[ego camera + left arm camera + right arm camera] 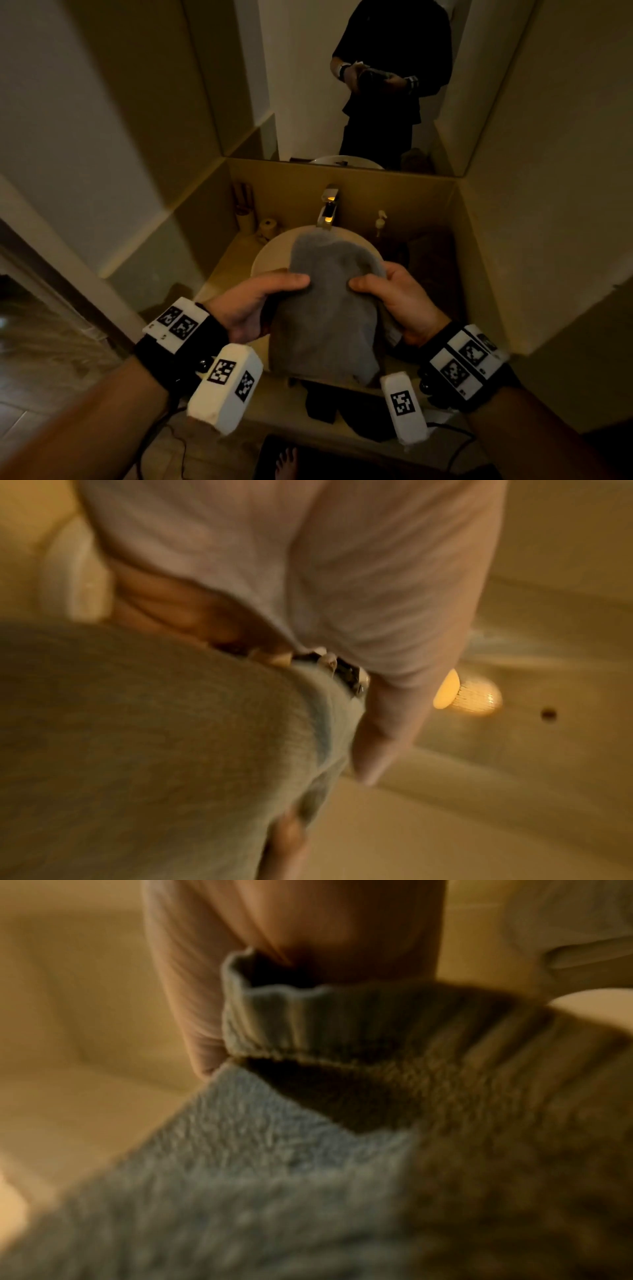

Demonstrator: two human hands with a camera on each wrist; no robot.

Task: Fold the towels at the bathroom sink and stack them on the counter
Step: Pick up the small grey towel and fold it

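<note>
A grey towel (329, 308) is held up over the round white sink (274, 250); its far end droops toward the faucet (327, 209) and its near end hangs past the counter's front edge. My left hand (260, 301) grips its left side with the thumb on top. My right hand (394, 301) grips its right side the same way. The left wrist view shows the thumb (394, 710) against the towel (154, 737). In the right wrist view the towel's hemmed edge (291, 1020) is pinched under my thumb (192, 1001). A dark brown towel pile (428, 260) lies on the counter to the right.
Toilet paper rolls (265, 228) and a cup stand at the back left of the counter (236, 253). A soap pump (380, 221) stands right of the faucet. A mirror (342, 85) above reflects a person. Walls close in on both sides. A dark mat (342, 459) lies on the floor.
</note>
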